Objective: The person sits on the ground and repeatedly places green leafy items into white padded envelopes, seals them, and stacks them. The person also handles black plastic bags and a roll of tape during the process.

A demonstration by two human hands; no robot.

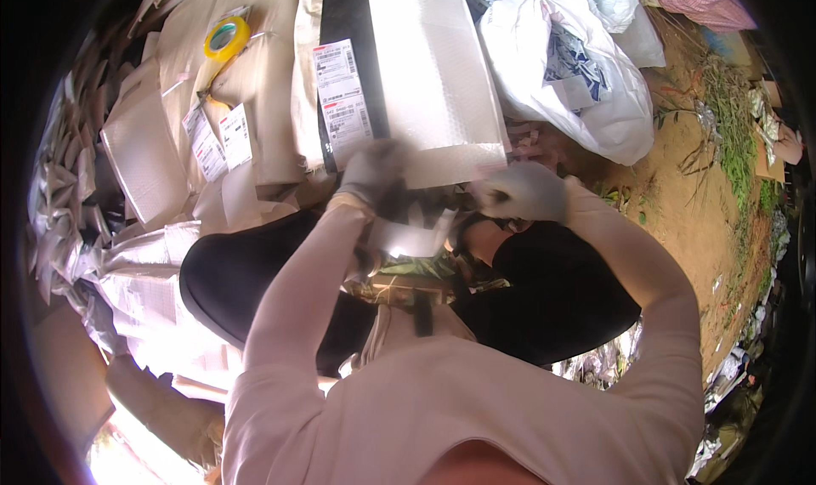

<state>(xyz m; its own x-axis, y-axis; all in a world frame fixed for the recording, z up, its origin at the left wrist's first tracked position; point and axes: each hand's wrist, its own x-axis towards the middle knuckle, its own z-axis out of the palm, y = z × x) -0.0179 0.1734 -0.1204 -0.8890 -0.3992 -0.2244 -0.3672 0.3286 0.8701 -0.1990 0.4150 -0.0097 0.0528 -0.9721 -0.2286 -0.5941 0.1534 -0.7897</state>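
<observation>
A pale bubble mailer lies lengthwise before me, its near edge between my two gloved hands. My left hand is blurred at the mailer's near left corner, just below two printed shipping labels on a dark surface. At the near right corner is my right hand, fingers curled. Blur hides whether either hand grips the mailer. A curled white paper strip shows below the hands, between my legs.
Stacked mailers fill the left, bearing a yellow tape roll and loose labels. A white plastic bag with scraps stands at the right, beside bare soil. Another person's checked sleeve shows far right.
</observation>
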